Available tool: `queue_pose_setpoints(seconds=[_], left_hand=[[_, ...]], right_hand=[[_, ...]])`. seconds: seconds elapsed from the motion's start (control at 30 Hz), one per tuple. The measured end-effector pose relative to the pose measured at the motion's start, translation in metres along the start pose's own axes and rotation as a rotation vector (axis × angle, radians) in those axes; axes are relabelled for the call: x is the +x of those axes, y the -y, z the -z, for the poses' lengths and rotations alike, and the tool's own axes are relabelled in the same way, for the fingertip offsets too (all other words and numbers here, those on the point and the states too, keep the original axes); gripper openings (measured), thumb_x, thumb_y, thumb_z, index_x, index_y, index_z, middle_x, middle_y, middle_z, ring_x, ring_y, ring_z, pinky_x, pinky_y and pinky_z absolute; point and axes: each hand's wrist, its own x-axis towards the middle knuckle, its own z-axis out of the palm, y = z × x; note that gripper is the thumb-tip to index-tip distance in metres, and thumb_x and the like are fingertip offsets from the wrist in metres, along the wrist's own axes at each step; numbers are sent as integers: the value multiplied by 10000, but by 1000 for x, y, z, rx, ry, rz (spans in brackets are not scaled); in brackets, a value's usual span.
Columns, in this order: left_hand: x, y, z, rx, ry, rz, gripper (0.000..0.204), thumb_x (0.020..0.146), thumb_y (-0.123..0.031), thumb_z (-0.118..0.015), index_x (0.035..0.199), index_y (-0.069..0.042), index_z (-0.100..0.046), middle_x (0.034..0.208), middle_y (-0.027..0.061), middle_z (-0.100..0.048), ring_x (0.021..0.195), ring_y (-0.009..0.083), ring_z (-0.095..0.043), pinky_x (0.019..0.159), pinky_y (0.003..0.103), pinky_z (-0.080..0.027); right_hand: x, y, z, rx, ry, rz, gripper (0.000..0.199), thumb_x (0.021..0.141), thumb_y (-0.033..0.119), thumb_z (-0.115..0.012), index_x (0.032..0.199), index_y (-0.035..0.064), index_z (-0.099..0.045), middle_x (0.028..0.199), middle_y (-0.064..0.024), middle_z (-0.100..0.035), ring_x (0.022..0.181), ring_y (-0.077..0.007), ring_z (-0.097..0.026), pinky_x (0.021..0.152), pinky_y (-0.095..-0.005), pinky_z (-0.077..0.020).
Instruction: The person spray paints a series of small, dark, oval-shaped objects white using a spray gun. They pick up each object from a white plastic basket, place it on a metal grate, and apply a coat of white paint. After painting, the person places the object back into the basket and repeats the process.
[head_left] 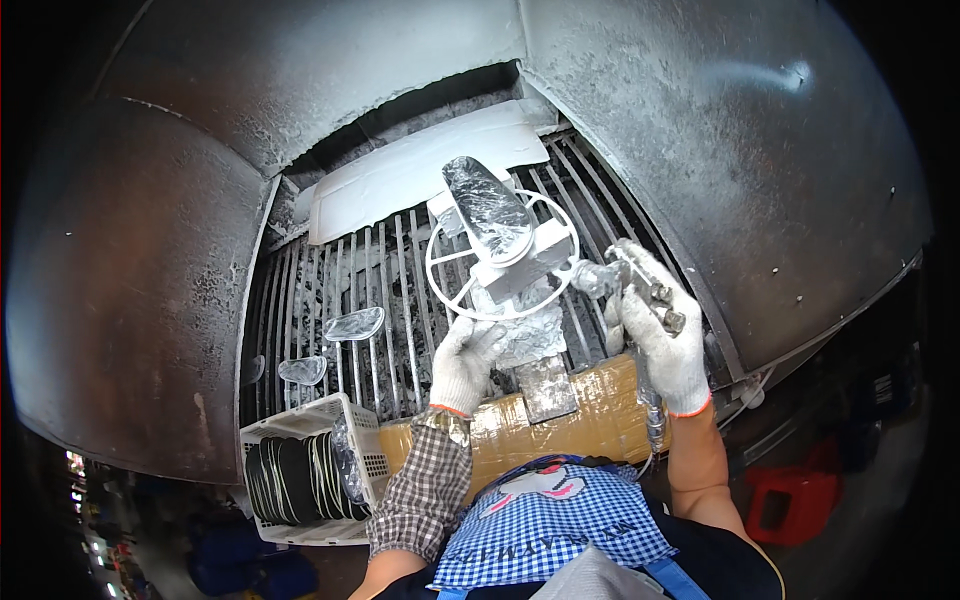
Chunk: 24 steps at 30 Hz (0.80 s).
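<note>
My right hand [665,345], in a white knit glove, is closed around a metal spray gun [640,272] crusted with pale residue, its front end toward the wheel. A white spoked wheel [433,272] carries a block, and on it lies a dark, shoe-sole-shaped piece [487,208] with a shiny, film-like face. My gloved left hand [466,362] is at the wheel's near-left rim, fingers curled in and thumb up against it. Part of its grip is hidden. Below the wheel, crumpled silvery wrapping [528,340] covers the stand.
Dark metal walls [150,290] enclose a slatted grate [400,300]. Two film-faced pads [354,324] lie at the left, with a white board [420,165] behind. A white plastic basket [375,455] holds several black soles. Brown tape covers the front ledge [605,410]; a hose [652,415] hangs below the gun.
</note>
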Motion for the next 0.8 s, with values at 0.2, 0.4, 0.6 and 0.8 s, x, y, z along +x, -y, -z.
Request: queue_pose_setpoints(seconds=[0.2,0.4,0.6,0.8], left_hand=[[-6,-16,-6,32,-43,-60,472,1011,-198,-615,1414,45,-577,1318,242,-688,1132,385,-704,960,490,-603],[1,-31,6,47,-48,-77,465,1023,-211,-599,1417,30,-546,1360,249,-668,1175,411,-685,968,534,-604],[8,-49,5,76,-26,-93,405,1055,-249,-612,1374,-13,-534,1369,235,-669,1177,410,-693,962,521,-598],[14,-65,8,34,-39,-104,355,1029,-205,-612,1311,-15,-510,1475,313,-573,1312,496,-610,1021,601,-574]], right_hand=[[2,-10,5,56,29,2,545,1044,82,-662,1540,-65,-492,955,-53,-714,710,-58,-612,658,-220,-522],[5,-16,-8,59,74,-24,538,1028,81,-677,1521,-69,-520,1025,-79,-724,721,-78,-651,656,-239,-538],[21,-31,-5,18,84,32,549,1020,84,-694,1518,-73,-525,1045,-82,-731,707,-80,-647,651,-244,-542],[30,-32,-9,42,66,6,549,1025,89,-695,1527,-56,-523,1011,-65,-721,700,-73,-644,632,-237,-542]])
